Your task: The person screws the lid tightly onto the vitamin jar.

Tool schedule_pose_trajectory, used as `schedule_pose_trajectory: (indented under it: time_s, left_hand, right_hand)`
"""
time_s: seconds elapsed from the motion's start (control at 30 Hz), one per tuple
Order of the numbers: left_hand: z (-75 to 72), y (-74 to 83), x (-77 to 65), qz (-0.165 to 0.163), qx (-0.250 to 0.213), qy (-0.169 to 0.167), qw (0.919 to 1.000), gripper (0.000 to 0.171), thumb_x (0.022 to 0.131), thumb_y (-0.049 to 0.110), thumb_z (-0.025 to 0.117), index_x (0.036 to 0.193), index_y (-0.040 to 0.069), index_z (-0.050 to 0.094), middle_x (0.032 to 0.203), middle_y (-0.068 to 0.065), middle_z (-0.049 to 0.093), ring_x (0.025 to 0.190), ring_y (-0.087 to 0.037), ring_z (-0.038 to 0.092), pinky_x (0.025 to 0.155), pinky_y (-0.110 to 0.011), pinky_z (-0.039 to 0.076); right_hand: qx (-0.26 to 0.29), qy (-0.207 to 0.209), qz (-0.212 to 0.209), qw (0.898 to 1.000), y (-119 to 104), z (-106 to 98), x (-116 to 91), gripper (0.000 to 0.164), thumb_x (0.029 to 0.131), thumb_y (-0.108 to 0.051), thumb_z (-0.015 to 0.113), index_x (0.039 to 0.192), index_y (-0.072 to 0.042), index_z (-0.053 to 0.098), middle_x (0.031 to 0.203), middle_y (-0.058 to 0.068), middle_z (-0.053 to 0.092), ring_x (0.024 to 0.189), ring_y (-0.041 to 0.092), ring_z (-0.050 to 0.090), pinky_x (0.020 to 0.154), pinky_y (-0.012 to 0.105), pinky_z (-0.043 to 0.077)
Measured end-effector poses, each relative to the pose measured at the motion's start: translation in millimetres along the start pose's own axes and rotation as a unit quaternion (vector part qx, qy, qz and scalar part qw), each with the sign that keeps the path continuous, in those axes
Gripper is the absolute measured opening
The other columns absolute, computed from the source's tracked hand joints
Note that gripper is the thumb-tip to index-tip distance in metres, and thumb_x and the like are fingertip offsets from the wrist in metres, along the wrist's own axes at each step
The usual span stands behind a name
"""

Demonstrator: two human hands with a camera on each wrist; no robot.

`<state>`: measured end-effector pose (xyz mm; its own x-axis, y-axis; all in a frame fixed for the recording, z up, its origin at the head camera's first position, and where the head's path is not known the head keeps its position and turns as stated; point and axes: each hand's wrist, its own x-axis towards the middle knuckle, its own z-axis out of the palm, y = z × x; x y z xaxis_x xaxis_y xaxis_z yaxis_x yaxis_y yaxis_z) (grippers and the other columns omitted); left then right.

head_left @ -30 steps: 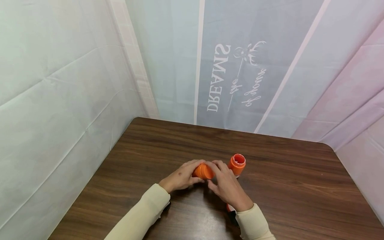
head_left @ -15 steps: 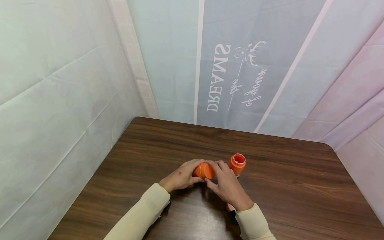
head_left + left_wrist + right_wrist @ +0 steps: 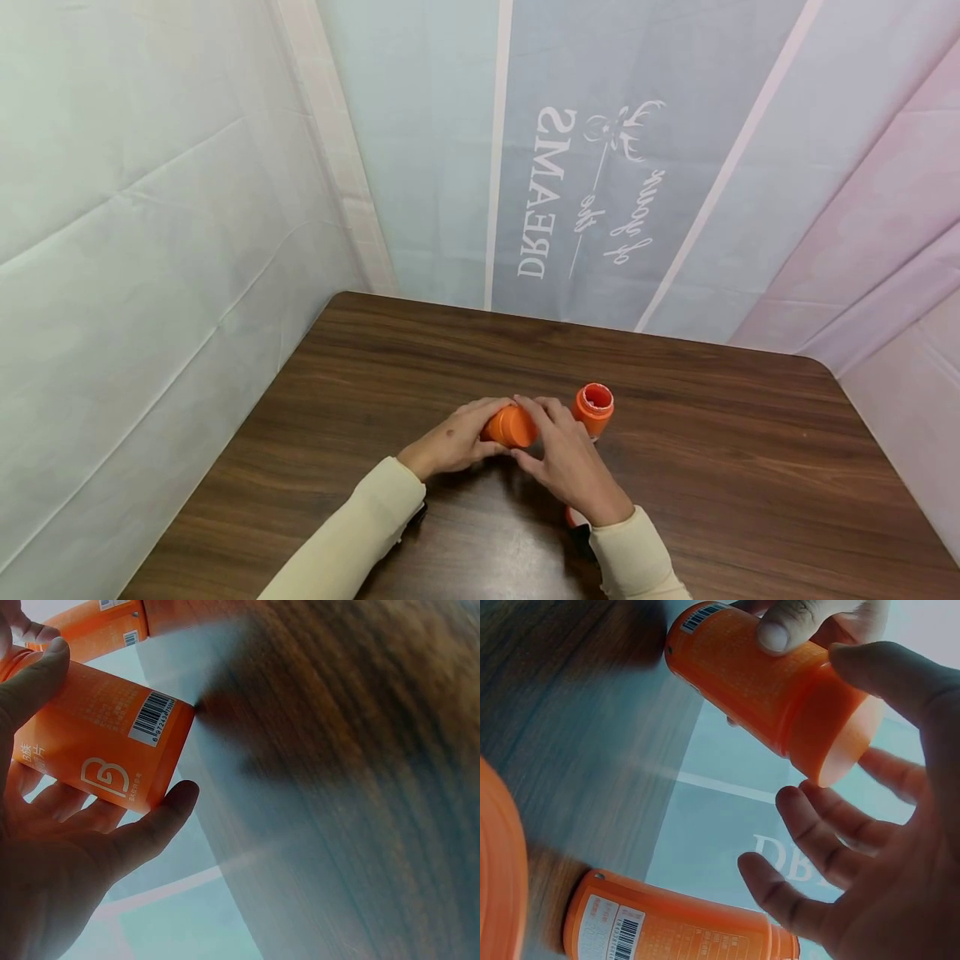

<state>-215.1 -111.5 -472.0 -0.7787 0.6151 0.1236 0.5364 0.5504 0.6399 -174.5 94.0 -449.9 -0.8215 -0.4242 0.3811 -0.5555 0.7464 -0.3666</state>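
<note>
An orange pill bottle (image 3: 97,727) with a barcode and white print lies tilted in my left hand (image 3: 453,442), whose thumb and fingers grip its body. Its orange cap (image 3: 832,727) is on and faces my right hand (image 3: 567,461). The right thumb touches the cap's rim and the index finger reaches round its far side, while the other fingers (image 3: 817,840) are bent and spread off it. Just beyond the right hand stands a second orange bottle (image 3: 594,412), upright and uncapped, with white bits around its mouth.
Partly hidden by the right wrist, an orange-rimmed round piece with a white inside (image 3: 577,518) lies on the dark wooden table (image 3: 750,467). Pale printed cloth (image 3: 420,150) hangs behind the table and along its left side.
The fingers of my right hand have shifted slightly around the cap, and more of the cap's end shows. My left hand and the uncapped bottle stay in place.
</note>
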Motion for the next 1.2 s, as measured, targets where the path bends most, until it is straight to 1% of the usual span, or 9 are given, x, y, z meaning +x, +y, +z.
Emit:
schedule_pose_trajectory:
  time_s: [0.1,0.2,0.27,0.37,0.53,0.73,1.03,1.2]
  left_hand:
    - [2.3,-0.6,-1.3,-0.002,-0.002,0.001,1.0000,0.063,0.092,0.022,0.074,0.148,0.020,0.044,0.142,-0.001,0.051,0.120,-0.016,0.052,0.099,-0.036,0.047]
    - [4.7,-0.9,-2.6,-0.001,-0.001,0.002,1.0000,0.060,0.092,0.024,0.074,0.145,0.023,0.046,0.141,0.000,0.051,0.118,-0.016,0.052,0.099,-0.036,0.047]
    - [4.4,-1.6,-3.3,-0.001,-0.001,0.001,1.0000,0.059,0.093,0.025,0.073,0.145,0.025,0.046,0.141,0.001,0.051,0.119,-0.016,0.052,0.099,-0.036,0.047]
    - [4.2,-2.5,-4.3,0.001,0.001,0.001,1.0000,0.059,0.093,0.026,0.073,0.145,0.025,0.046,0.142,0.001,0.050,0.120,-0.017,0.052,0.099,-0.037,0.047]
    - [3.7,-3.4,-5.9,0.006,0.001,0.002,1.0000,0.060,0.093,0.024,0.073,0.146,0.021,0.045,0.142,-0.001,0.050,0.121,-0.018,0.052,0.100,-0.037,0.047]
    - [3.1,-4.4,-8.1,-0.001,-0.002,0.001,1.0000,0.063,0.092,0.023,0.073,0.148,0.020,0.044,0.143,-0.001,0.050,0.122,-0.018,0.051,0.100,-0.037,0.047]
    - [2.4,-2.0,-6.8,-0.006,-0.004,0.001,1.0000,0.065,0.092,0.022,0.074,0.149,0.017,0.043,0.144,-0.003,0.049,0.125,-0.019,0.050,0.103,-0.038,0.045]
    - [0.7,-0.4,-6.1,-0.005,-0.003,0.001,1.0000,0.064,0.092,0.022,0.074,0.148,0.017,0.044,0.144,-0.003,0.050,0.124,-0.019,0.051,0.102,-0.038,0.045]
  right_hand:
    - [0.007,-0.004,-0.014,1.000,0.9,1.2,-2.1,0.074,0.073,-0.012,0.090,0.139,-0.013,0.056,0.124,0.012,0.056,0.109,0.033,0.058,0.084,0.051,0.050]
    - [0.014,-0.011,-0.024,1.000,1.5,2.1,-4.5,0.074,0.072,-0.004,0.088,0.138,-0.014,0.056,0.124,0.012,0.056,0.109,0.034,0.057,0.088,0.054,0.050]
    - [0.014,-0.013,-0.025,1.000,0.8,2.8,-4.5,0.074,0.072,0.000,0.087,0.138,-0.014,0.057,0.124,0.012,0.056,0.109,0.033,0.057,0.089,0.054,0.049]
    - [0.016,-0.010,-0.026,1.000,-0.1,4.2,-4.4,0.072,0.072,0.002,0.085,0.137,-0.013,0.057,0.122,0.012,0.056,0.108,0.033,0.057,0.090,0.055,0.049]
    - [0.018,0.001,-0.023,1.000,-1.4,7.4,-4.7,0.069,0.073,0.000,0.085,0.136,-0.011,0.058,0.118,0.012,0.057,0.104,0.030,0.058,0.086,0.050,0.051]
    - [0.015,0.010,-0.015,1.000,-3.1,10.0,-4.9,0.066,0.074,-0.003,0.084,0.134,-0.010,0.058,0.113,0.010,0.059,0.097,0.027,0.059,0.082,0.044,0.054]
    - [0.009,0.008,0.001,1.000,-3.8,6.8,-5.1,0.064,0.078,-0.013,0.086,0.135,-0.009,0.058,0.111,0.009,0.060,0.097,0.027,0.058,0.082,0.047,0.051]
    - [0.005,0.003,0.015,1.000,-5.0,5.0,-5.1,0.065,0.080,-0.018,0.086,0.136,-0.007,0.057,0.110,0.010,0.061,0.096,0.026,0.057,0.081,0.046,0.050]
